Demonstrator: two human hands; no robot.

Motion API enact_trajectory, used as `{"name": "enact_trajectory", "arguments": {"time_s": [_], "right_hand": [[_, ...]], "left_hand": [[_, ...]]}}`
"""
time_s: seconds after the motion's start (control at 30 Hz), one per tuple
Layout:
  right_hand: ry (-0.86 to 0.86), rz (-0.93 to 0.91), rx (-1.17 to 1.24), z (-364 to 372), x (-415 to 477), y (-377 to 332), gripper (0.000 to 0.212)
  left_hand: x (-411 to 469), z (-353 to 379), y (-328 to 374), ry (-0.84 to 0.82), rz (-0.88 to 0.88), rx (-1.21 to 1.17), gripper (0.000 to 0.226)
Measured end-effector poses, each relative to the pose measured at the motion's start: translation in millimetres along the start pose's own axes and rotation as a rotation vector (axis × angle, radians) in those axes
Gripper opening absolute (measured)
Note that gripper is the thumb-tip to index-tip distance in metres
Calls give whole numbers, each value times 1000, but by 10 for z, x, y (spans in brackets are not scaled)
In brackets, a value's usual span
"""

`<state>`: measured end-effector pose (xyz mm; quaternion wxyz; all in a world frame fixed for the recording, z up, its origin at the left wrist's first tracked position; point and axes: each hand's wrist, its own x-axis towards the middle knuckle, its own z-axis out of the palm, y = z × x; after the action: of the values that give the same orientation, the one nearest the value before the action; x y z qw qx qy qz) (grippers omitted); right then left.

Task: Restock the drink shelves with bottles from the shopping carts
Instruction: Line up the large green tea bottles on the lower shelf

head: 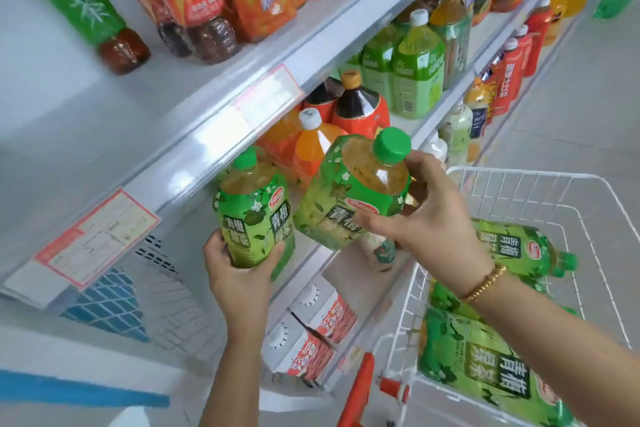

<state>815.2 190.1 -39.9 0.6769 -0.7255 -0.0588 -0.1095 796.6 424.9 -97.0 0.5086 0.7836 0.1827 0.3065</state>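
My left hand [239, 270] grips the lower part of an upright green-labelled tea bottle [254, 215] at the front edge of the middle shelf [311, 253]. My right hand [426, 215] holds a second green tea bottle [356, 191] by its shoulder, tilted with its green cap up and to the right, just in front of the shelf. More of the same bottles [485, 360] lie on their sides in the white wire shopping cart [554, 198] at the lower right.
Orange and dark drink bottles [356, 107] stand behind the two held ones. The upper shelf [214, 135] with price tags overhangs them. White cartons [311, 329] sit on the shelf below. The cart's red handle [360, 388] is near the bottom edge.
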Motion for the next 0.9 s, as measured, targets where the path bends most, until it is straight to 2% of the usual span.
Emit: {"name": "enact_trajectory", "arguments": {"time_s": [0.17, 0.27, 0.37, 0.47, 0.57, 0.63, 0.73, 0.83, 0.9], "right_hand": [[-59, -110, -34, 274, 143, 91, 70], [-64, -155, -47, 407, 219, 139, 71], [-88, -197, -102, 498, 290, 189, 69], [-101, -232, -154, 566, 332, 264, 66], [-139, -281, -218, 636, 327, 304, 73], [-172, -312, -278, 691, 353, 306, 77], [-232, -361, -304, 799, 440, 271, 88], [-278, -348, -300, 940, 602, 275, 86], [-348, -336, -238, 1057, 681, 291, 84]], "left_hand": [[478, 223, -266, 46, -26, -136, 71], [769, 325, -389, 15, -26, -153, 66], [1029, 403, -550, -62, -68, -104, 59], [1306, 477, -694, -86, -64, 49, 59], [1505, 520, -731, -144, -19, 109, 62], [1597, 495, -740, -181, -60, 142, 59], [1547, 303, -588, -264, -214, -11, 30], [1118, -15, -255, -263, -108, -140, 19], [726, -187, -131, -404, -3, -277, 26]]}}
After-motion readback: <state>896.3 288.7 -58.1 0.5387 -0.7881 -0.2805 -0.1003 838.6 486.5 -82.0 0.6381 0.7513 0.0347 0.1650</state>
